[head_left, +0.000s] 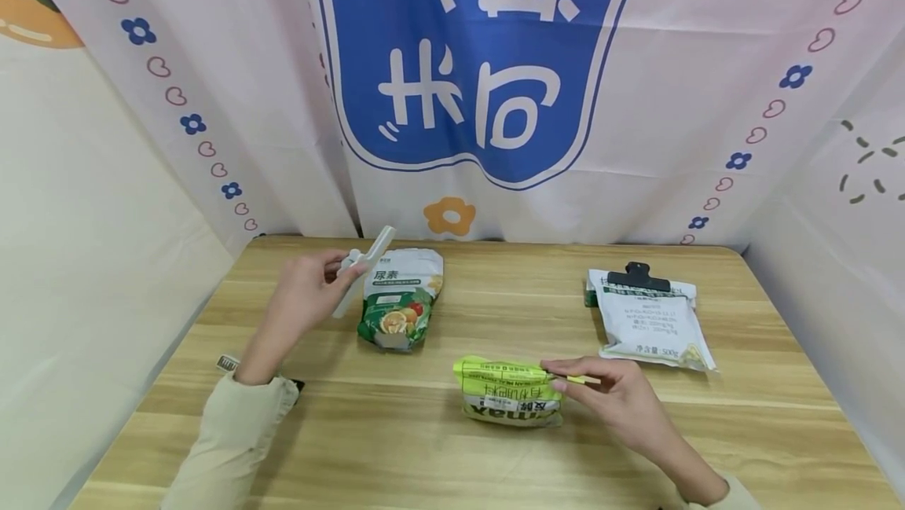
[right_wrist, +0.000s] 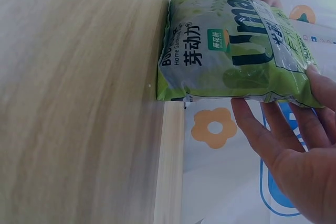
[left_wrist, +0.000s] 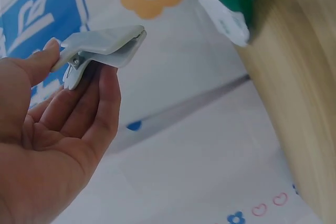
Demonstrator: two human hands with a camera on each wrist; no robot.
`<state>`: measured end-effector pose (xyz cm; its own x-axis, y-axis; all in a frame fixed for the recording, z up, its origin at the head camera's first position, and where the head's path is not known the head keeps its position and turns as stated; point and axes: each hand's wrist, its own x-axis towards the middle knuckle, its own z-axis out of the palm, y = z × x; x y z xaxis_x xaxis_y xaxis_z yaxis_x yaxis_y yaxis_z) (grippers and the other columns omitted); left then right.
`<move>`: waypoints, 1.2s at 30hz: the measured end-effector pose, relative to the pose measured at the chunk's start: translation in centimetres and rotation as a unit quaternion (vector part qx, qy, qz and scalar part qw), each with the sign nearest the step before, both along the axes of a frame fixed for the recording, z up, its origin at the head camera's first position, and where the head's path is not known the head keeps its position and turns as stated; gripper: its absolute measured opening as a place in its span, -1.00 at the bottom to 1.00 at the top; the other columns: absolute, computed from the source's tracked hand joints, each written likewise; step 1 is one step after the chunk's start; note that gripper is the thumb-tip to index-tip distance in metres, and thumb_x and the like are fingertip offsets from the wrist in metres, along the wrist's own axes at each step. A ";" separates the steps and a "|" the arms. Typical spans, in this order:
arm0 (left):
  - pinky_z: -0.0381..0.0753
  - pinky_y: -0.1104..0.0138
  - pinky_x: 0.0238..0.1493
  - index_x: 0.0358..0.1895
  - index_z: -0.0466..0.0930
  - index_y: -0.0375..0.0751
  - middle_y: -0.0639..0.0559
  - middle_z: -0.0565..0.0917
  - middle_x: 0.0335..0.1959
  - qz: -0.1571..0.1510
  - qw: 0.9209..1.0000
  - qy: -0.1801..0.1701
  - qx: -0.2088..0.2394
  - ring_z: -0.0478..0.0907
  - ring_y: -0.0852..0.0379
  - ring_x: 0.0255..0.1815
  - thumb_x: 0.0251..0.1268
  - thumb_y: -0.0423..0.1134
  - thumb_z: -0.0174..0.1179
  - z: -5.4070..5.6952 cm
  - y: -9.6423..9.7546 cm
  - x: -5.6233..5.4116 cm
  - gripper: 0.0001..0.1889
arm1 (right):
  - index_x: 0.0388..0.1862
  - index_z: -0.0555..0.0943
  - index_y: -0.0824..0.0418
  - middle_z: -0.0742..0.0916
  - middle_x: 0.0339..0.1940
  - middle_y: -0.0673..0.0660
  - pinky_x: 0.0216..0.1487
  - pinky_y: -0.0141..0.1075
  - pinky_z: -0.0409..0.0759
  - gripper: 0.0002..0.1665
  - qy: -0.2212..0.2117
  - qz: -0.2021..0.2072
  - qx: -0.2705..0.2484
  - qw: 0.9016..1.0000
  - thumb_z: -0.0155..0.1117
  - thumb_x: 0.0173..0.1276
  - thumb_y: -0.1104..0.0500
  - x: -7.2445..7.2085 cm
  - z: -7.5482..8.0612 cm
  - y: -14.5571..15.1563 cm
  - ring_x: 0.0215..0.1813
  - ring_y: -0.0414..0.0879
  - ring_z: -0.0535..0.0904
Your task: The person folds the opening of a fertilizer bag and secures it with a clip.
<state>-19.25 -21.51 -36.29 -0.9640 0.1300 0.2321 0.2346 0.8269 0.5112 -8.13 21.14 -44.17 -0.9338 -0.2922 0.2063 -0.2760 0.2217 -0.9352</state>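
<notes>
My left hand (head_left: pixel 304 290) holds a white spring clip (left_wrist: pixel 102 43) in the air at the table's left, thumb on one handle and fingers under the other. The clip's long jaws point away from the palm. My right hand (head_left: pixel 622 404) pinches the top right corner of a lime-green plastic bag (head_left: pixel 505 398) with printed lettering, near the middle of the table. In the right wrist view the thumb lies on the bag's top side and the fingers (right_wrist: pixel 257 129) are underneath. The bag's top edge looks folded over, and its lower end rests on the wood.
A white and green pouch with fruit pictures (head_left: pixel 399 302) stands just beyond the left hand. At the right lies a white bag (head_left: pixel 654 325) with a black clip (head_left: pixel 639 280) on its upper edge. A small striped item (head_left: pixel 228 362) shows beside the left sleeve. Curtains hang behind the wooden table (head_left: pixel 382 447).
</notes>
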 end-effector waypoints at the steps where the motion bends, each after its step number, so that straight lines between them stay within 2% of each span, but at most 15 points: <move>1: 0.80 0.06 -0.24 0.20 0.65 -0.44 -0.36 0.82 -0.09 -0.005 1.000 -0.001 0.000 0.80 -0.17 -0.17 0.56 -0.02 0.25 0.1 0.3 0.1 -0.51 | -0.03 0.82 0.17 0.86 0.08 0.10 -0.05 -0.35 0.81 -0.79 0.001 0.000 0.000 1.000 0.48 0.37 0.27 0.0 0.0 0.0 0.09 -0.28 0.79; 5: 0.79 0.17 -0.30 0.14 0.69 -0.40 -0.29 0.84 -0.16 -0.037 0.999 0.003 -0.003 0.80 -0.08 -0.22 0.52 -0.05 0.30 0.3 1.8 0.6 -0.56 | -0.04 0.82 0.18 0.86 0.08 0.11 0.00 -0.33 0.80 -0.80 0.000 -0.001 -0.003 1.000 0.48 0.36 0.27 0.0 0.0 0.0 0.10 -0.28 0.79; 9: 0.77 0.27 -0.34 0.04 0.75 -0.39 -0.21 0.85 -0.25 -0.093 0.995 0.030 -0.011 0.82 0.00 -0.26 0.46 -0.11 0.36 0.5 3.2 1.2 -0.64 | -0.05 0.81 0.18 0.85 0.08 0.12 0.03 -0.33 0.79 -0.80 0.000 -0.003 -0.006 1.000 0.49 0.35 0.27 0.0 0.1 0.0 0.09 -0.29 0.79; 12: 0.66 0.38 -0.45 0.02 0.76 -0.39 -0.15 0.85 -0.31 -0.133 0.990 0.036 -0.017 0.76 0.13 -0.36 0.43 -0.14 0.39 0.9 4.2 1.8 -0.66 | -0.05 0.81 0.19 0.85 0.08 0.14 0.03 -0.34 0.79 -0.80 0.005 -0.002 -0.007 1.000 0.48 0.35 0.28 0.1 0.1 0.0 0.09 -0.30 0.79; 17: 0.47 0.46 -0.60 0.10 0.73 -0.35 -0.06 0.85 -0.32 -0.171 0.985 0.032 -0.018 0.60 0.28 -0.47 0.41 -0.15 0.41 1.7 5.8 2.7 -0.64 | -0.04 0.81 0.19 0.85 0.07 0.15 0.02 -0.35 0.79 -0.79 0.006 -0.002 -0.006 1.000 0.49 0.35 0.28 0.0 0.1 0.0 0.08 -0.29 0.79; 23: 0.33 0.50 -0.65 0.06 0.75 -0.28 0.06 0.80 -0.41 -0.225 0.970 0.086 -0.022 0.40 0.37 -0.60 0.37 -0.16 0.43 2.4 7.7 3.8 -0.68 | -0.04 0.82 0.16 0.86 0.08 0.12 0.01 -0.33 0.80 -0.79 -0.001 -0.005 0.000 1.000 0.50 0.34 0.25 0.0 0.0 -0.1 0.08 -0.29 0.79; 27: 0.33 0.52 -0.60 0.02 0.77 -0.23 0.12 0.75 -0.42 -0.257 0.960 0.103 -0.036 0.34 0.39 -0.57 0.38 -0.15 0.43 2.7 8.7 4.4 -0.72 | -0.05 0.82 0.14 0.86 0.08 0.10 0.01 -0.33 0.80 -0.79 -0.005 -0.006 0.003 1.000 0.51 0.34 0.24 0.0 -0.1 0.0 0.08 -0.29 0.79; 32: 0.36 0.53 -0.58 0.04 0.75 -0.22 0.17 0.64 -0.52 -0.286 0.952 0.091 -0.054 0.27 0.42 -0.61 0.42 -0.13 0.40 3.1 9.6 4.8 -0.72 | -0.05 0.82 0.15 0.86 0.08 0.10 0.03 -0.34 0.79 -0.79 -0.007 -0.007 0.001 1.000 0.51 0.34 0.25 -0.1 -0.1 0.0 0.09 -0.30 0.79; 36: 0.48 0.54 -0.50 0.08 0.74 -0.27 0.14 0.73 -0.47 -0.305 0.945 0.094 -0.067 0.33 0.43 -0.57 0.44 -0.13 0.38 3.0 10.1 5.1 -0.68 | -0.04 0.82 0.16 0.85 0.09 0.11 0.03 -0.34 0.79 -0.78 -0.005 -0.004 -0.001 1.000 0.50 0.34 0.25 -0.1 -0.1 0.0 0.09 -0.30 0.79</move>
<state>-14.15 -11.42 -33.25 -0.6428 0.6895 0.3336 0.7655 0.5623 0.3128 -8.20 21.14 -44.26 -0.9380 -0.2845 0.1979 -0.2653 0.2222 -0.9382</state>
